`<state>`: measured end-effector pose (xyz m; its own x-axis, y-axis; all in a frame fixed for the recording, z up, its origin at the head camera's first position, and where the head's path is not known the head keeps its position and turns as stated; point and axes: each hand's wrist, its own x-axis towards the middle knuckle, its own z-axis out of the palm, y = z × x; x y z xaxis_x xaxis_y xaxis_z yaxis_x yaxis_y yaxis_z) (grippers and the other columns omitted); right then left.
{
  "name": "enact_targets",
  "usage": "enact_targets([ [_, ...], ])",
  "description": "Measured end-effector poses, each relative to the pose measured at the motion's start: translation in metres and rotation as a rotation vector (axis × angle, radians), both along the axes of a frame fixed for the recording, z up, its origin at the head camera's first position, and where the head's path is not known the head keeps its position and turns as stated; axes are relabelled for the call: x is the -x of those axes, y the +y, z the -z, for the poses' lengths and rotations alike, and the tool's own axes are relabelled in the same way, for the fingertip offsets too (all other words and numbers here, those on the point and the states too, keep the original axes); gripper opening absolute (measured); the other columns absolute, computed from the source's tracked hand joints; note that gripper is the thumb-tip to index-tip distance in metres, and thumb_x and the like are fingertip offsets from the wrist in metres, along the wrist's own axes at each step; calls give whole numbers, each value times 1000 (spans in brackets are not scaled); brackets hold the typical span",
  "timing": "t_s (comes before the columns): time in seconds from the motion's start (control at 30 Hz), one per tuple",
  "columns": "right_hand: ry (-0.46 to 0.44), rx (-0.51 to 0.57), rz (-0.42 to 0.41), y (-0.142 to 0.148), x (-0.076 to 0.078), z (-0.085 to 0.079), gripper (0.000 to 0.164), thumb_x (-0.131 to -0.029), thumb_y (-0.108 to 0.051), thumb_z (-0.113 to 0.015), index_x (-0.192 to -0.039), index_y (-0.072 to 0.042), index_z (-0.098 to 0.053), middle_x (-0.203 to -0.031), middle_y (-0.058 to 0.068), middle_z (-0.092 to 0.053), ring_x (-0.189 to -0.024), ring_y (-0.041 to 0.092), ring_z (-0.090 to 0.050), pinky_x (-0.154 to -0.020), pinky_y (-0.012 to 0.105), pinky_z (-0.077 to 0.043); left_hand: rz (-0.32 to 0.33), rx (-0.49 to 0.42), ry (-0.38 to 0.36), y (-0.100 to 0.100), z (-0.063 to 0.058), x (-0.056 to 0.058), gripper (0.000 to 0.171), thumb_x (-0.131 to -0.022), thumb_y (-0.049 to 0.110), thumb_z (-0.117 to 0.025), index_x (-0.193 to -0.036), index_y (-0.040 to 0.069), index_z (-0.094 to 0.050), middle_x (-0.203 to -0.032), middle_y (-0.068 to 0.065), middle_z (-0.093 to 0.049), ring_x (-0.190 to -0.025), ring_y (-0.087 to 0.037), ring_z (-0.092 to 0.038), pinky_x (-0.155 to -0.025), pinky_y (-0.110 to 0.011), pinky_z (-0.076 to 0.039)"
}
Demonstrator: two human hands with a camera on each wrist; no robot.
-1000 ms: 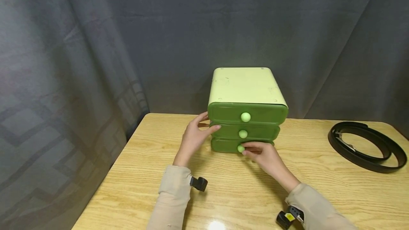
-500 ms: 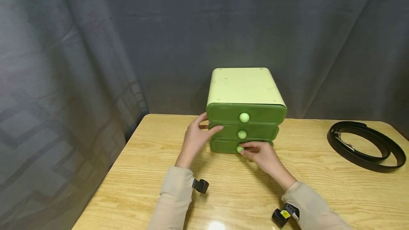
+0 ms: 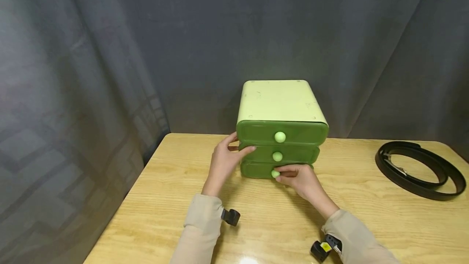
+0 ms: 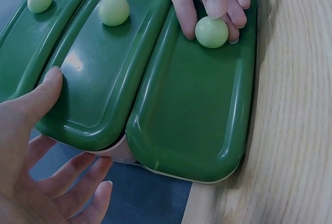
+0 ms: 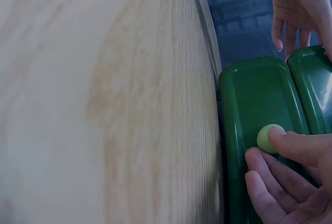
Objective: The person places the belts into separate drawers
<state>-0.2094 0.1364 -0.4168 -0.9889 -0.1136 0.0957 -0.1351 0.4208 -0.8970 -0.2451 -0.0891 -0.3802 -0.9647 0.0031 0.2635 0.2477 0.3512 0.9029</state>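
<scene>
A small drawer cabinet (image 3: 280,99) with a pale yellow-green top and three green drawer fronts stands on the table. Each front bears a round light-green knob. My left hand (image 3: 224,162) holds the cabinet's left side, its thumb on the middle drawer front (image 4: 98,79) and its fingers round the side edge. At the bottom drawer (image 4: 187,115), my right hand (image 3: 302,180) pinches the knob (image 4: 211,32) between thumb and fingers. In the right wrist view, the thumb lies on that knob (image 5: 267,138) with the fingers just below. All three fronts sit against the cabinet body.
A coiled black belt (image 3: 421,188) with a metal buckle lies on the wooden table (image 3: 351,182) to the right. Behind the table hangs a dark grey curtain (image 3: 205,52), which also runs along the left side.
The head view has shifted slightly. Both hands keep their places on the cabinet and the bottom knob, and the drawers look the same.
</scene>
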Motion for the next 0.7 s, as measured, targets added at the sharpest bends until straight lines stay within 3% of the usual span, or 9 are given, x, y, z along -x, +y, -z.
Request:
enact_targets([
  [0.3,4,-31,18,-2,-1,0,19,-83,-1,-79,-101,4,-76,-98,18,-73,-88,28,-72,-70,30,-57,-1,2,22,0,2,-2,58,-80,38,-84,-134,27,-63,-126,-2,-64,-103,-29,-65,-80,-38,-56],
  [0.7,57,-92,51,-3,0,3,16,-81,-8,-82,-95,-2,-79,-96,13,-74,-83,23,-73,-68,27,-57,-18,-23,-5,1,2,-3,61,-80,39,-84,-135,26,-62,-128,-4,-62,-104,-30,-64,-78,-38,-56],
])
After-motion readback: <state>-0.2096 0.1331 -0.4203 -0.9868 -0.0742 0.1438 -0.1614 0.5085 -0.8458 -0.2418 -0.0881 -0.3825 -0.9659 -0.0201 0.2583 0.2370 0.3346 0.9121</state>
